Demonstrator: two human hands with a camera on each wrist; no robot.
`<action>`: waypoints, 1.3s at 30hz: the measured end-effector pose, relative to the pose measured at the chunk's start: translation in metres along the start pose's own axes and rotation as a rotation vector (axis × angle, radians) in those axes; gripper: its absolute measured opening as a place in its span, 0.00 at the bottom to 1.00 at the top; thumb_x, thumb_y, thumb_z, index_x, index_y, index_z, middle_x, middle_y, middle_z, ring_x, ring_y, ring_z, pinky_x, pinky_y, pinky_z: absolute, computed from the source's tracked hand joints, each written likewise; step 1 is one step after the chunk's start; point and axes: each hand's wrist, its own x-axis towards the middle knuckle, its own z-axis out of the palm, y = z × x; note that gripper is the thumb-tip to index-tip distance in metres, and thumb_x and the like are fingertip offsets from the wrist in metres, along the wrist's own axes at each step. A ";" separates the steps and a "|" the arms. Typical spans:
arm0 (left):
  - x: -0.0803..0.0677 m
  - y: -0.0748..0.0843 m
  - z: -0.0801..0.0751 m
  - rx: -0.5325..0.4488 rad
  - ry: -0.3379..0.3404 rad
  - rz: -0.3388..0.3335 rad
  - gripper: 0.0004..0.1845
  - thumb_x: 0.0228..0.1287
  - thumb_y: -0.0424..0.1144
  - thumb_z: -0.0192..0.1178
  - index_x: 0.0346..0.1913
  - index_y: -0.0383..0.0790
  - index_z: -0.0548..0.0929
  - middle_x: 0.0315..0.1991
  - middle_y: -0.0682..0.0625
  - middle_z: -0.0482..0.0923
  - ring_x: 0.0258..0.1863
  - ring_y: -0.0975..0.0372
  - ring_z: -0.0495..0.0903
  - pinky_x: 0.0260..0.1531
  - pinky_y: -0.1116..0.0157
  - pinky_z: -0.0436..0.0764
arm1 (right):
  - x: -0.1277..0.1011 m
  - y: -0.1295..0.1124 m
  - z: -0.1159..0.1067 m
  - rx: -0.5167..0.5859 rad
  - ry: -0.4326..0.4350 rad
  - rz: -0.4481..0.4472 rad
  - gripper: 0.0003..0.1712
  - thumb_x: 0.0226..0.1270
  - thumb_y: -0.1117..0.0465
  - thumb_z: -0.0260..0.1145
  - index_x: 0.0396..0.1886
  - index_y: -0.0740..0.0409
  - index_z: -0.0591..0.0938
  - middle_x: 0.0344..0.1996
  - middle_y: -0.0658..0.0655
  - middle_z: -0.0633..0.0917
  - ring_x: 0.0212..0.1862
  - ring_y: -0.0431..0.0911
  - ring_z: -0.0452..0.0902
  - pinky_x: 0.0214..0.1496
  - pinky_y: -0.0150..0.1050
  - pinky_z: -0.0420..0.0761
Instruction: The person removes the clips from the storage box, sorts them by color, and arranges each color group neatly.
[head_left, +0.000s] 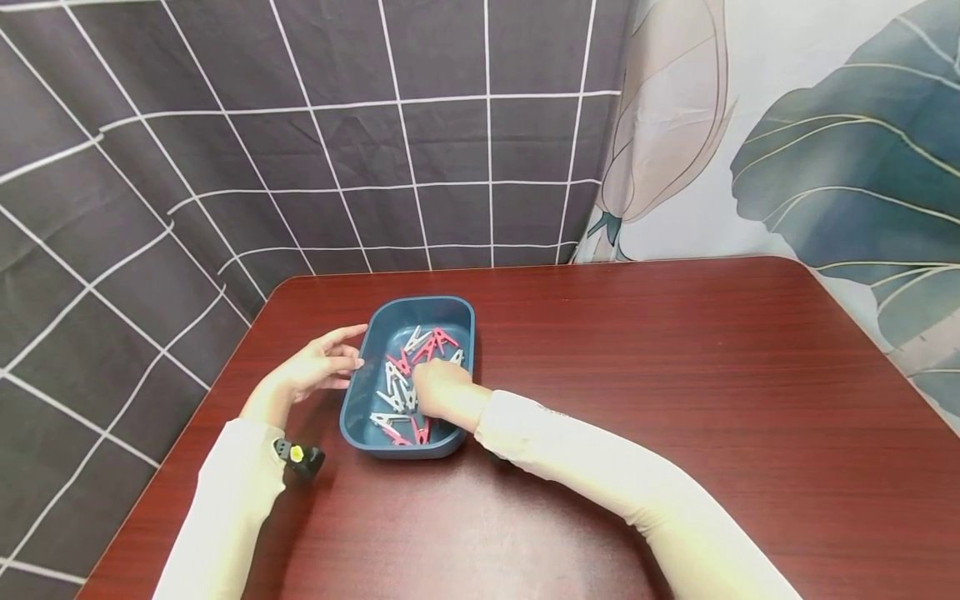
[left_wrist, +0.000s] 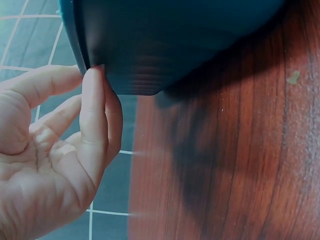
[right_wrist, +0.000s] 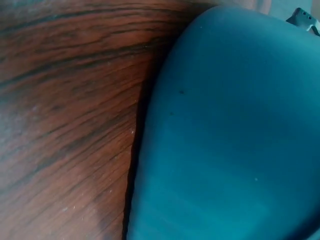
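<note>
While the blue tray (head_left: 457, 312) is touched by the spread left hand (head_left: 318, 367), pink and white clothespins (head_left: 401, 379) inside are covered by the right hand (head_left: 442, 392), its grip hidden.

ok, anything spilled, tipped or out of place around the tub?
Nothing stands out. The blue tub sits flat on the table, pink and white clothespins all inside it. Left hand touches its outer wall; right hand reaches among the pins.
</note>
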 end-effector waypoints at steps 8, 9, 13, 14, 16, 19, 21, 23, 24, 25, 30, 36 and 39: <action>0.000 0.001 0.000 0.009 -0.013 -0.012 0.37 0.65 0.30 0.54 0.74 0.39 0.51 0.36 0.52 0.77 0.35 0.66 0.81 0.38 0.62 0.83 | 0.000 0.000 0.001 0.006 0.034 -0.017 0.03 0.60 0.65 0.63 0.34 0.58 0.82 0.34 0.56 0.84 0.29 0.46 0.77 0.25 0.39 0.76; 0.000 0.001 -0.001 0.012 -0.013 -0.012 0.37 0.65 0.30 0.54 0.74 0.39 0.50 0.36 0.51 0.77 0.35 0.65 0.81 0.39 0.62 0.83 | 0.000 0.000 0.001 0.006 0.039 -0.025 0.03 0.61 0.65 0.63 0.34 0.58 0.82 0.34 0.56 0.84 0.30 0.46 0.77 0.26 0.39 0.76; 0.000 0.002 -0.002 0.019 -0.010 -0.012 0.37 0.65 0.30 0.54 0.74 0.40 0.51 0.37 0.49 0.77 0.36 0.64 0.81 0.39 0.60 0.83 | -0.002 0.001 -0.002 0.008 0.058 -0.051 0.03 0.61 0.65 0.63 0.33 0.58 0.82 0.32 0.57 0.84 0.29 0.46 0.77 0.26 0.39 0.76; 0.000 0.002 -0.002 0.020 -0.010 -0.012 0.37 0.65 0.30 0.54 0.74 0.40 0.51 0.37 0.49 0.77 0.36 0.64 0.81 0.39 0.60 0.83 | -0.002 0.001 -0.002 0.011 0.065 -0.055 0.03 0.61 0.66 0.63 0.33 0.59 0.82 0.32 0.57 0.84 0.29 0.46 0.77 0.26 0.38 0.76; 0.000 0.001 -0.002 0.021 -0.013 -0.011 0.37 0.65 0.31 0.55 0.74 0.40 0.51 0.38 0.49 0.77 0.37 0.63 0.81 0.40 0.60 0.83 | -0.003 0.002 -0.003 0.023 0.081 -0.063 0.03 0.61 0.66 0.63 0.32 0.59 0.82 0.31 0.57 0.84 0.28 0.46 0.77 0.25 0.38 0.75; 0.000 0.000 -0.001 0.025 -0.015 -0.009 0.37 0.66 0.32 0.55 0.74 0.40 0.51 0.38 0.50 0.78 0.37 0.63 0.81 0.41 0.60 0.83 | -0.004 0.003 -0.003 0.047 0.099 -0.074 0.02 0.60 0.65 0.63 0.29 0.59 0.82 0.29 0.56 0.83 0.27 0.46 0.76 0.25 0.37 0.74; -0.001 0.000 -0.001 0.028 -0.013 -0.010 0.37 0.66 0.32 0.55 0.74 0.40 0.50 0.39 0.50 0.78 0.37 0.63 0.81 0.41 0.60 0.83 | -0.005 0.004 -0.003 0.064 0.106 -0.083 0.03 0.60 0.64 0.65 0.28 0.58 0.81 0.27 0.56 0.82 0.26 0.45 0.75 0.24 0.36 0.74; -0.001 0.000 0.000 0.032 -0.009 -0.013 0.37 0.66 0.31 0.55 0.74 0.40 0.50 0.39 0.49 0.77 0.36 0.63 0.81 0.40 0.60 0.83 | -0.005 0.006 -0.004 0.084 0.107 -0.091 0.04 0.58 0.64 0.66 0.25 0.58 0.80 0.24 0.54 0.81 0.25 0.44 0.74 0.23 0.35 0.73; -0.001 0.000 0.000 0.033 -0.010 -0.014 0.37 0.66 0.31 0.55 0.74 0.40 0.50 0.39 0.49 0.77 0.37 0.63 0.81 0.40 0.60 0.83 | -0.005 0.007 -0.004 0.093 0.107 -0.093 0.05 0.57 0.64 0.66 0.23 0.57 0.79 0.22 0.53 0.80 0.24 0.44 0.74 0.22 0.34 0.72; -0.001 0.000 0.000 0.033 -0.008 -0.016 0.37 0.66 0.31 0.55 0.74 0.40 0.51 0.39 0.49 0.77 0.37 0.63 0.81 0.40 0.60 0.83 | -0.005 0.007 -0.005 0.104 0.107 -0.097 0.07 0.55 0.65 0.68 0.22 0.56 0.78 0.21 0.52 0.79 0.23 0.43 0.73 0.22 0.33 0.71; 0.000 0.000 0.001 0.029 -0.009 -0.017 0.37 0.66 0.32 0.55 0.74 0.41 0.51 0.40 0.48 0.77 0.37 0.64 0.81 0.41 0.60 0.83 | -0.005 0.013 -0.007 0.154 0.110 -0.136 0.15 0.53 0.65 0.69 0.14 0.53 0.73 0.13 0.48 0.72 0.20 0.41 0.69 0.19 0.30 0.67; 0.000 -0.001 0.001 0.016 -0.011 -0.018 0.37 0.66 0.32 0.55 0.74 0.42 0.50 0.40 0.49 0.77 0.37 0.64 0.81 0.41 0.60 0.83 | -0.009 0.019 -0.015 0.287 0.129 -0.191 0.17 0.52 0.66 0.70 0.10 0.54 0.75 0.09 0.46 0.69 0.16 0.38 0.67 0.19 0.29 0.63; -0.002 -0.003 0.000 0.010 -0.017 -0.018 0.38 0.66 0.32 0.55 0.74 0.43 0.49 0.40 0.50 0.77 0.37 0.64 0.82 0.41 0.60 0.83 | -0.010 0.023 -0.021 0.345 0.167 -0.206 0.11 0.52 0.67 0.70 0.15 0.55 0.80 0.11 0.46 0.74 0.18 0.37 0.67 0.21 0.27 0.65</action>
